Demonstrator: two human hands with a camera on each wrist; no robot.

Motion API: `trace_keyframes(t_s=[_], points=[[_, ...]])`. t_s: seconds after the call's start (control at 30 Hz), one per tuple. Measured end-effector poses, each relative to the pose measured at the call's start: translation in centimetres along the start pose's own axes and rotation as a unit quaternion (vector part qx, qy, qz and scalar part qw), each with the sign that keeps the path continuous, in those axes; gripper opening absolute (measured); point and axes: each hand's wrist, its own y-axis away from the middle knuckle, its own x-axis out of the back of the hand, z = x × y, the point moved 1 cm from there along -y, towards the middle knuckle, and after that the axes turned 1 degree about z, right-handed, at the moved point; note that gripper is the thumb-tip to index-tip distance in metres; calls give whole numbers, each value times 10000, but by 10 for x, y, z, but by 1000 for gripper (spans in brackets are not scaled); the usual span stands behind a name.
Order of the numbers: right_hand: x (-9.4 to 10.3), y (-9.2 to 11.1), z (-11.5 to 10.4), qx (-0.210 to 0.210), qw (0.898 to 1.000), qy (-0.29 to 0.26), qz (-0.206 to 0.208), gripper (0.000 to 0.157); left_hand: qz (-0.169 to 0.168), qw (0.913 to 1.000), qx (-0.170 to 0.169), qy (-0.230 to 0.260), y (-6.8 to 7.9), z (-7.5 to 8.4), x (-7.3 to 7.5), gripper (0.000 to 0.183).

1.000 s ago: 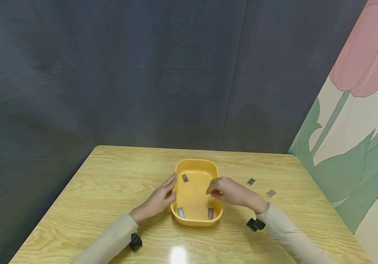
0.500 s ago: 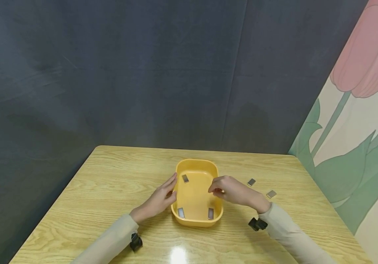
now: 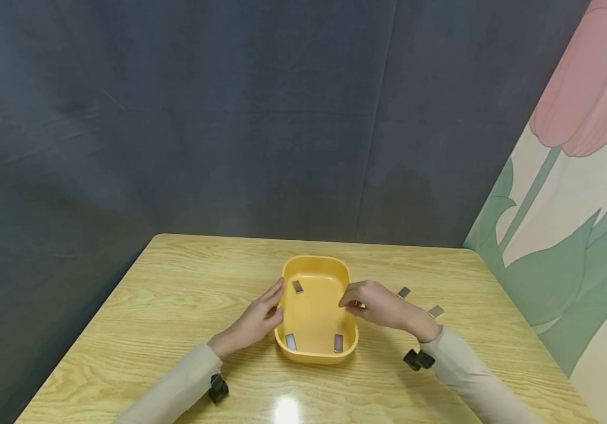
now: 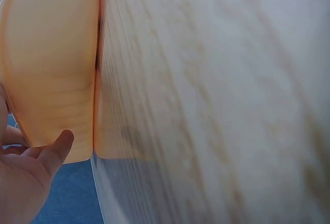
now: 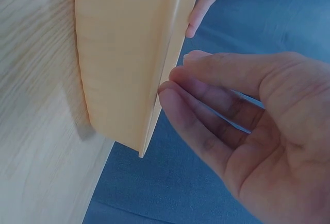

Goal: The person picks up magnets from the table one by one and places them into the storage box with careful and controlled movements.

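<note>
A yellow rectangular tub (image 3: pixel 315 312) with rounded corners stands on the wooden table. Inside it lie three small metallic rectangular pieces: one piece (image 3: pixel 297 287) at the far left, another piece (image 3: pixel 290 342) at the near left, a third piece (image 3: pixel 338 343) at the near right. My left hand (image 3: pixel 253 321) rests against the tub's left side, fingers fairly straight along the rim and thumb at the outer wall (image 4: pixel 51 80). Over the right rim is my right hand (image 3: pixel 375 306), fingers loosely bent. The right wrist view shows nothing between its thumb and fingertips (image 5: pixel 175 100).
Right of the tub, partly beyond my right forearm, two more metallic pieces lie on the table: a dark piece (image 3: pixel 403 291) and a lighter piece (image 3: pixel 435 311). A dark curtain (image 3: pixel 229 118) hangs behind the table (image 3: pixel 192 277). A flower-painted wall (image 3: pixel 563 235) borders the right side.
My right hand has drifted slightly to the right, from over the tub's inside toward its right rim. The left hand, the tub and the visible metallic pieces have stayed in place.
</note>
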Motion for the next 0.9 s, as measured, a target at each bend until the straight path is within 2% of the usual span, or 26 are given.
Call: trace_keyframes(t_s=[0.7,0.9], points=[[5,7,5,5,9997,62,230,17,20,10000,-25,-43,0,1,0,56],[6,9,6,-43,9998,-40,167,15,37,10000,-58,-53,1,2,0,56]])
